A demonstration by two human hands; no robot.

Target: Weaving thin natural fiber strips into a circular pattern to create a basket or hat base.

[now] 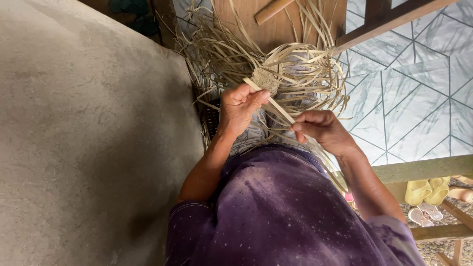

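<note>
A small woven patch (266,79) of pale straw sits just above the middle of the frame, with loose straw strips (305,64) looping out of it on every side. One flat strip (276,106) runs from the patch down and to the right, stretched between the two hands. The left hand (240,107), just below and left of the patch, is closed on the upper end of that strip, thumb pressed over it right beside the weave. The right hand (322,129), lower and to the right, pinches the strip's lower end between thumb and fingertips. More strips trail down behind both hands over the person's lap, and the curling loops partly hide the patch's far edge. A purple shirt (286,212) fills the bottom centre. A grey concrete surface (88,138) takes up the left half, patterned floor tiles (419,88) the upper right, wooden rails (423,168) cross at right, and yellow sandals (427,191) lie at the lower right edge
</note>
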